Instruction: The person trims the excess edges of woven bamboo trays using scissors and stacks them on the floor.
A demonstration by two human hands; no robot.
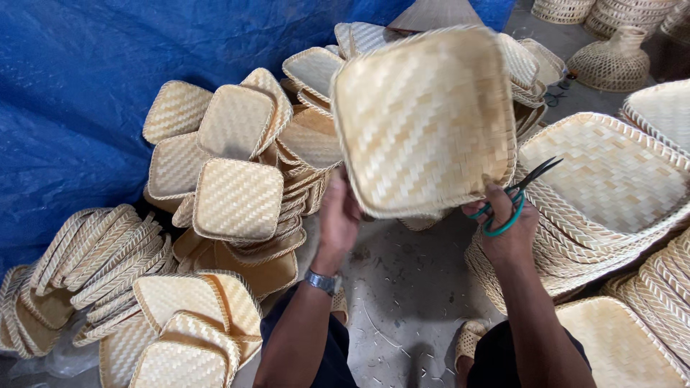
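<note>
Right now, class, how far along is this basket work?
Done, apparently: many woven trays piled at left and stacked at right. In hand: one tray, held by the left hand and the right hand, which also holds green-handled scissors. What remains cannot be told.

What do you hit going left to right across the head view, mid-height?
Blue tarp → heap of small woven trays → left hand → held-up woven tray → right hand with green-handled scissors → stack of large woven trays.
</note>
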